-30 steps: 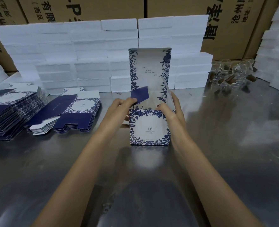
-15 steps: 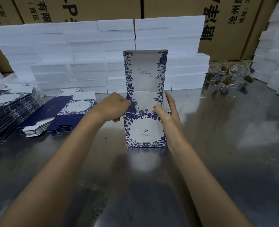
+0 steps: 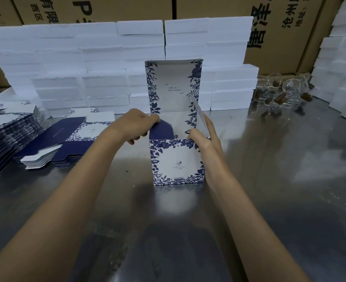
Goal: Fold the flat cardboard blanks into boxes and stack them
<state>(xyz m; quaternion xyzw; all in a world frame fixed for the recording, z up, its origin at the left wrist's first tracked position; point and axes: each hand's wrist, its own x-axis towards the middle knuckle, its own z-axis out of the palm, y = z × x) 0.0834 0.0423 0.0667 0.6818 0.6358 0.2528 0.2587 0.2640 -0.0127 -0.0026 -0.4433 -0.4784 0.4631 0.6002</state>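
A white box with blue flower print (image 3: 177,162) stands upright in the middle of the steel table, its tall lid up. My left hand (image 3: 136,127) curls over the box's left top edge and pushes the dark blue side flap (image 3: 162,131) inward. My right hand (image 3: 205,137) lies along the right side, fingers straight against the white right flap (image 3: 200,115), thumb on the front rim. Piles of flat blue and white blanks (image 3: 11,137) lie at the left, with a smaller pile (image 3: 72,143) beside them.
Stacked white foam blocks (image 3: 99,64) form a wall behind the box, with more foam blocks (image 3: 338,64) at the right. Brown shipping cartons (image 3: 279,27) stand behind. Clear glass jars with corks (image 3: 281,94) lie at the back right. The steel table (image 3: 269,190) is shiny and reflective.
The dark blue left flap has been pushed down from standing out to folding into the box. My left hand has closed over the left edge; the box has shifted slightly.
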